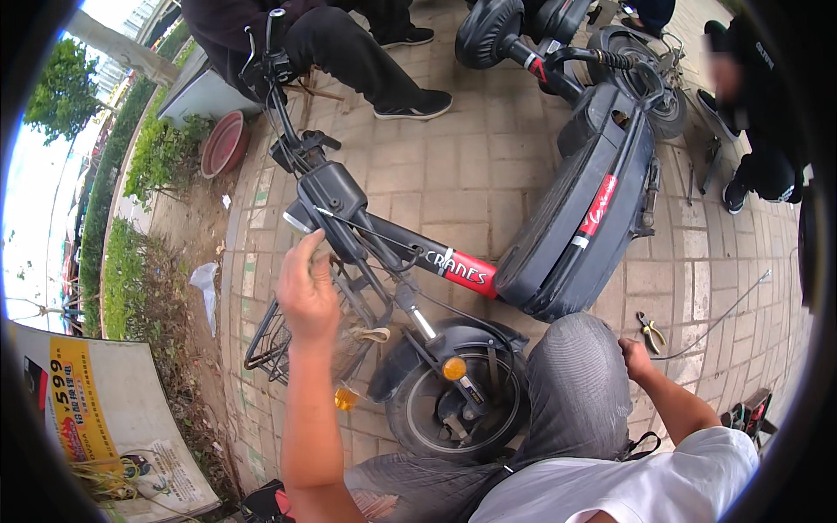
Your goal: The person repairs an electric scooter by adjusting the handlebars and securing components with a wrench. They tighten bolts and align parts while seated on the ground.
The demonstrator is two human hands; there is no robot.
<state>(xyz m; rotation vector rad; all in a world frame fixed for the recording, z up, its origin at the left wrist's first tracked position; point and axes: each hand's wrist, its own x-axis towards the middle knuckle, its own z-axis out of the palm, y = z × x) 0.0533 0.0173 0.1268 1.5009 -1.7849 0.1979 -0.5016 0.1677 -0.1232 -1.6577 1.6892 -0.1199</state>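
A black-and-red electric bike (pixel 558 231) lies across the paving before me, with handlebars, a wire basket (pixel 270 344) and a front wheel (pixel 410 410). My left hand (pixel 305 288) is raised just below the stem housing (pixel 336 196), beside the front fork, its fingers loosely bent and apart with nothing visible in them. My right hand (pixel 635 357) is beside my grey-jeaned knee, its fingers closed on a thin cable (pixel 715 327) that trails out over the bricks to the right. Yellow-handled pliers (pixel 649 334) lie just above that hand.
People in dark trousers sit or stand at the top (pixel 340 61) and right (pixel 763 122). Loose tools (pixel 711 166) lie near the right person's shoes. A red basin (pixel 221 144) and shrubs line the left. A signboard (pixel 122 418) stands at lower left; more tools (pixel 748 417) lie at lower right.
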